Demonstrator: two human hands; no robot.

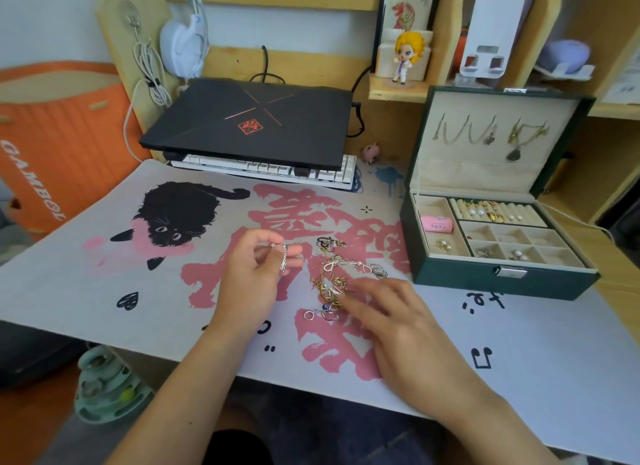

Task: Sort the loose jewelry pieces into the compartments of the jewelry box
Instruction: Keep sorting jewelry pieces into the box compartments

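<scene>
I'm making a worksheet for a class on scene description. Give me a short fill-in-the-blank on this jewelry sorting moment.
1. The left hand pinches a silver ____-shaped piece.
2. The jewelry box stands with its lid ____.
3. The right hand reaches over the pile of loose jewelry on the desk ____.
4. A closed black ____ rests above the keyboard.

Missing words: wing; open; mat; laptop

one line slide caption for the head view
Left hand pinches a silver feather-shaped earring; right hand reaches into the tangled jewelry pile.
</scene>
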